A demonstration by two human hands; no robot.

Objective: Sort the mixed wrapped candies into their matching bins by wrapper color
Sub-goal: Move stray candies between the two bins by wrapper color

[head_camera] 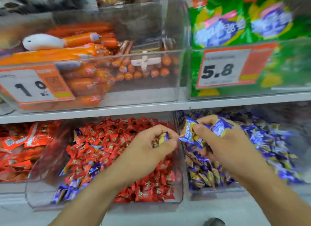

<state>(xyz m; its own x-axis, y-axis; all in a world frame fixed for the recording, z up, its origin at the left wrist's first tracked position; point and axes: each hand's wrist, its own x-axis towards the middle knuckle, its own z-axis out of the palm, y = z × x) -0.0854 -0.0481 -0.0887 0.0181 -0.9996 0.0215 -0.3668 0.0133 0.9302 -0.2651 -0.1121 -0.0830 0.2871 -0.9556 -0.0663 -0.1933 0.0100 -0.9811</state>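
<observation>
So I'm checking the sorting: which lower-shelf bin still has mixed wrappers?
The middle bin under the left hand: mostly red candies with stray blue ones. The right bin looks all blue.

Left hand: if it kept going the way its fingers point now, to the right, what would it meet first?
Probably the blue candies held in the right hand; the left hand is nearly touching them, though depth is unclear.

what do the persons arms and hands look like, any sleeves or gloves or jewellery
Both arms are bare from the bottom edge of the picture up to the hands: no sleeves show. The left hand and right hand wear no gloves, and no rings, watch or bracelet can be seen. The picture is somewhat blurred.
</observation>
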